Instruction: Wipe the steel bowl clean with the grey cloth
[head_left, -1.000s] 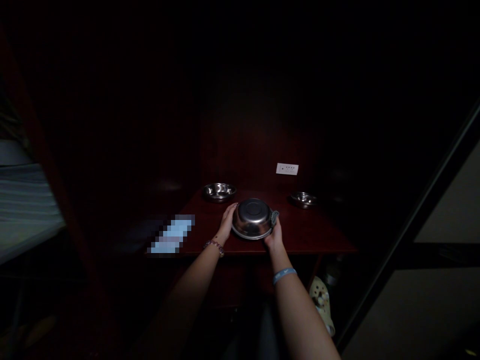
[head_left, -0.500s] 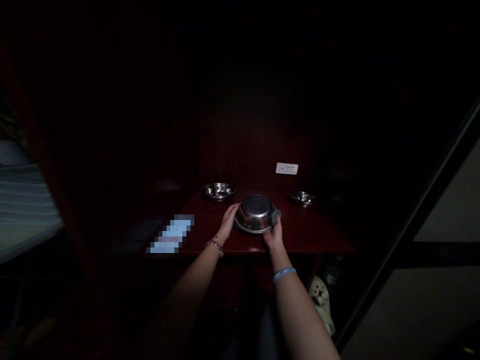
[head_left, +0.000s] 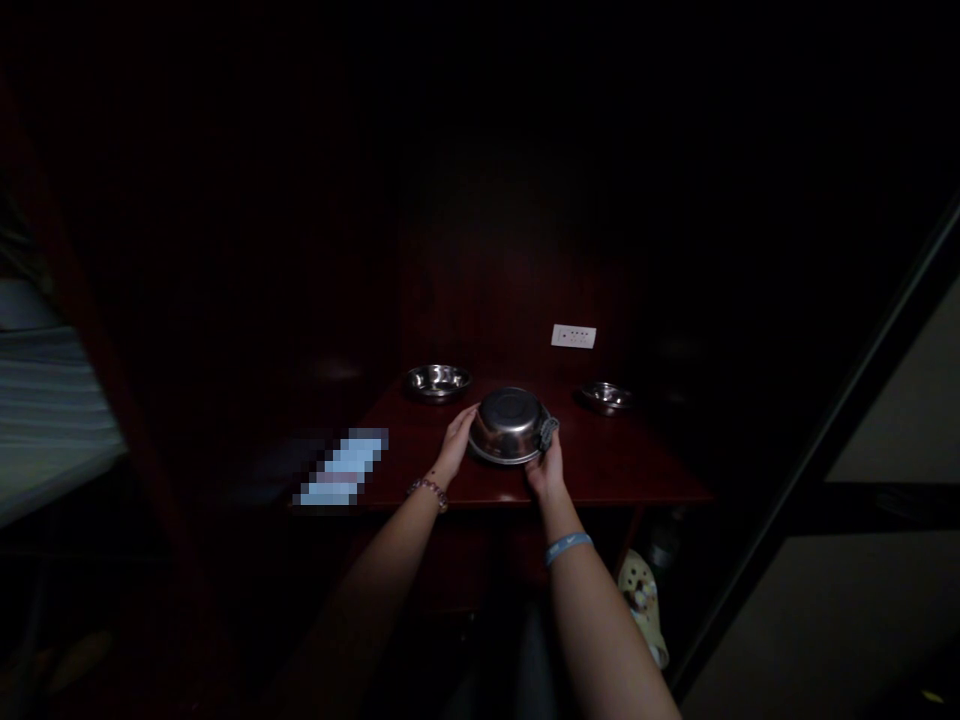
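A shiny metal bowl [head_left: 510,425] is held bottom-up over the front of the dark red desk [head_left: 630,470]. My left hand [head_left: 456,442] grips its left rim, a beaded bracelet round the wrist. On the other side my right hand [head_left: 547,465] is closed on the rim and also presses a grey scrubbing pad or cloth [head_left: 549,433] against the bowl's side. Behind the hands, a second metal bowl [head_left: 437,384] stands upright at the back left. Another, smaller metal bowl [head_left: 606,398] stands at the back right.
On the back wall is a white power socket [head_left: 574,337]. A blurred-out bright rectangle [head_left: 343,470] lies at the desk's left front. Below the right side is a cream clog [head_left: 643,605]. Stacked pale sheets or bedding [head_left: 52,410] are at far left. The room is dark.
Hardly anything differs. The grey pad in my right hand has shifted slightly down and left on the bowl's side; both hands keep their hold.
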